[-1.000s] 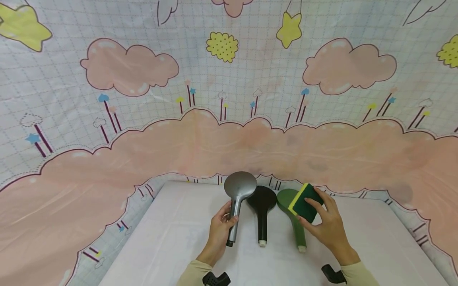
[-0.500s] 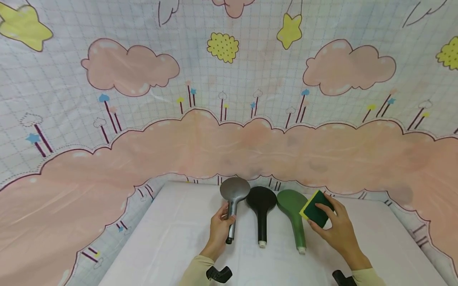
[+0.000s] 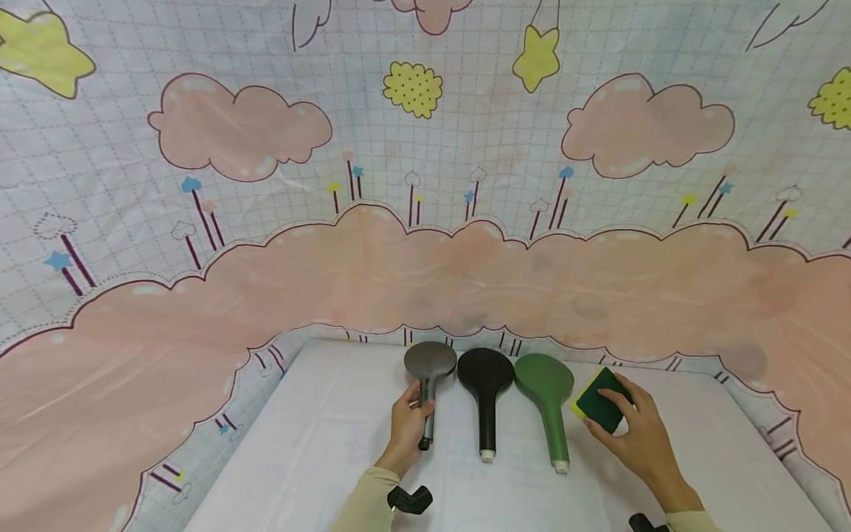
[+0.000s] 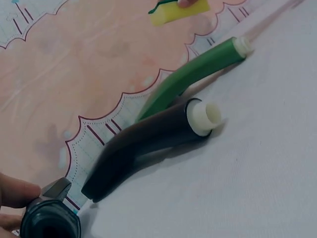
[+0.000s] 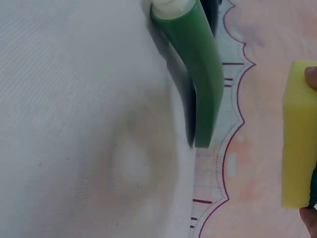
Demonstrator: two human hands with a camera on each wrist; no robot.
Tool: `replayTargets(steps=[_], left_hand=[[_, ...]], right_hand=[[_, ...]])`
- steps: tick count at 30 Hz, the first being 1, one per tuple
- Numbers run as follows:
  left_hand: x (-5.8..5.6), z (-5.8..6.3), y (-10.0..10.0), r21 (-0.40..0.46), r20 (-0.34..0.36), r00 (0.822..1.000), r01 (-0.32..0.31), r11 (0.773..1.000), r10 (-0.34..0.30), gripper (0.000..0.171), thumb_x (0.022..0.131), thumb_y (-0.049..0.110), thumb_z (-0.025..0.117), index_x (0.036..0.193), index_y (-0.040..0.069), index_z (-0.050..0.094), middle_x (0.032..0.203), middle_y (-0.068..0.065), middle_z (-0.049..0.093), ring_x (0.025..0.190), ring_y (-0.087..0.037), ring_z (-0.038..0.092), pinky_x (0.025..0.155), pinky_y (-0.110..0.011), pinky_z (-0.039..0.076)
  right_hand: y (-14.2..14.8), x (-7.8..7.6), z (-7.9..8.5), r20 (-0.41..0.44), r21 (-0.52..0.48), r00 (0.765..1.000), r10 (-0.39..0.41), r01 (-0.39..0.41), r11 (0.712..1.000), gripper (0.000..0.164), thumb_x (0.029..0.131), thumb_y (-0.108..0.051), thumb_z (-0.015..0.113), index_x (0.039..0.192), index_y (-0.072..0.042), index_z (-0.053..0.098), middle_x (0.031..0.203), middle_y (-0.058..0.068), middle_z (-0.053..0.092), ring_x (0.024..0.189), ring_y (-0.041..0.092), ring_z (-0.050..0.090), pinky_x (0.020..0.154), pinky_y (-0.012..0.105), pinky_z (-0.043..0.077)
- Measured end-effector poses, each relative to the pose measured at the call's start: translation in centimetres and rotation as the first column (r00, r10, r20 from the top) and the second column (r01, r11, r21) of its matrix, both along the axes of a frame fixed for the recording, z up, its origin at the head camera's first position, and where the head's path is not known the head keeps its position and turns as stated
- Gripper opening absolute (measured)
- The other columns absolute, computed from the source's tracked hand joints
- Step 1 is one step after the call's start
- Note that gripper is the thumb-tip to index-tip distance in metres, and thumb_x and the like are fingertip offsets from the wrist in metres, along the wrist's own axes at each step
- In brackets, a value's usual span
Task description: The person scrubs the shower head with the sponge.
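Observation:
My left hand [image 3: 407, 434] grips a grey shower head [image 3: 431, 360] by its handle, at the left end of a row. Beside it a black shower head [image 3: 486, 369] lies on the white table, then a green shower head [image 3: 545, 377]; both handles point toward me. To the right of the green one, my right hand [image 3: 641, 440] pinches a sponge [image 3: 603, 400], yellow with a dark green scouring side, between thumb and fingers. The left wrist view shows the white threaded ends of the black handle [image 4: 153, 130] and the green handle [image 4: 198, 69]. In the right wrist view the sponge [image 5: 299, 134] appears at the right edge.
The white tabletop [image 3: 306, 443] stretches in front of and beside the shower heads. Behind it hangs a patterned cloth [image 3: 425, 273] with clouds and stars. Black straps with devices [image 3: 409, 500] sit at both wrists.
The grey shower head has come down and slightly left, now level with the other two. My right hand has moved right and down with the sponge, away from the green shower head.

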State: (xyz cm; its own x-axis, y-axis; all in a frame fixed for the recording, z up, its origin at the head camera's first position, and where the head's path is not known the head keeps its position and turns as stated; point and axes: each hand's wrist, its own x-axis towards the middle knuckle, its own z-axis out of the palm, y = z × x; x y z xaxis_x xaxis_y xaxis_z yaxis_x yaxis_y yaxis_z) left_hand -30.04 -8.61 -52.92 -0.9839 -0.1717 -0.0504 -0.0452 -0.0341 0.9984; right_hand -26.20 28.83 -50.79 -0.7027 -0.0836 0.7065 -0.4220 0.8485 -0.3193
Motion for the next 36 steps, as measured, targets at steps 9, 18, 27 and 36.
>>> replayTargets(steps=[9,18,27,36], left_hand=[[-0.9,-1.0,0.0,-0.023,0.062,0.998,-0.006,1.0,0.007,0.058,0.092,0.002,0.061,0.146,-0.006,0.039,0.129,-0.024,0.052,0.114,-0.032,0.055,0.095,-0.044,0.044],[-1.3,-1.6,0.0,-0.04,0.089,0.996,0.02,0.999,-0.017,0.061,0.09,0.004,0.064,0.145,-0.005,0.041,0.133,-0.025,0.052,0.116,-0.034,0.055,0.095,-0.044,0.046],[-1.0,-1.5,-0.5,-0.15,0.052,0.998,0.053,0.987,-0.045,0.056,0.087,0.001,0.064,0.138,-0.011,0.047,0.136,-0.033,0.053,0.127,-0.043,0.053,0.103,-0.049,0.046],[-0.8,-1.3,-0.8,-0.404,-0.025,0.999,0.021,0.915,-0.034,0.046,0.085,0.007,0.067,0.128,-0.008,0.059,0.12,-0.027,0.066,0.112,-0.038,0.064,0.096,-0.048,0.051]], right_hand=[[0.7,0.2,-0.5,0.027,-0.006,1.0,-0.016,0.016,1.0,0.057,0.059,-0.019,0.09,0.109,-0.008,0.067,0.135,0.026,0.051,0.118,0.046,0.045,0.08,0.065,0.047],[1.0,0.6,-0.6,0.094,-0.007,0.995,-0.041,0.042,0.999,0.055,0.063,-0.022,0.089,0.111,-0.008,0.066,0.136,0.025,0.049,0.12,0.046,0.044,0.083,0.068,0.046],[1.3,0.6,-0.8,0.113,-0.007,0.992,-0.047,0.048,0.999,0.054,0.065,-0.023,0.089,0.112,-0.009,0.065,0.137,0.026,0.049,0.119,0.047,0.044,0.082,0.068,0.046],[1.4,0.5,-0.9,0.159,0.002,0.986,-0.046,0.046,0.999,0.054,0.069,-0.026,0.087,0.114,-0.006,0.066,0.138,0.027,0.048,0.12,0.047,0.044,0.083,0.068,0.045]])
